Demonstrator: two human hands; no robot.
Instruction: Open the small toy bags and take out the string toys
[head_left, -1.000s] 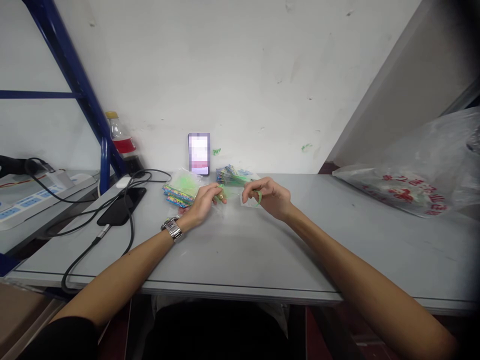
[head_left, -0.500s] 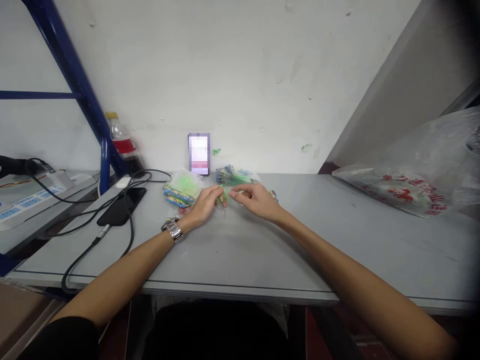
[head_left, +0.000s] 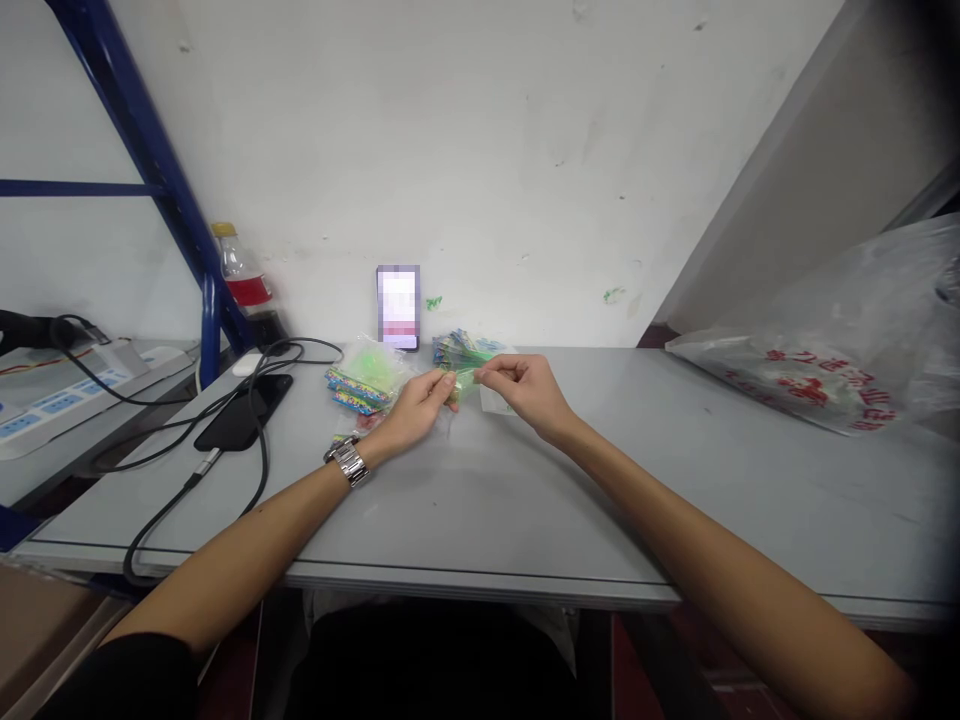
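Two hands, L [head_left: 416, 412] & R [head_left: 523, 389], both pinching 1 small green packet [head_left: 466, 379] btwn them; 2 phones nearby.

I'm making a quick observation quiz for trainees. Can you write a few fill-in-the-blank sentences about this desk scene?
1. Both hands pinch a small ____ item between them.
2. The left hand has a ____ on its wrist.
3. A phone leans upright against the ____.
4. The bottle has a ____ cap.

Missing words: green; watch; wall; yellow
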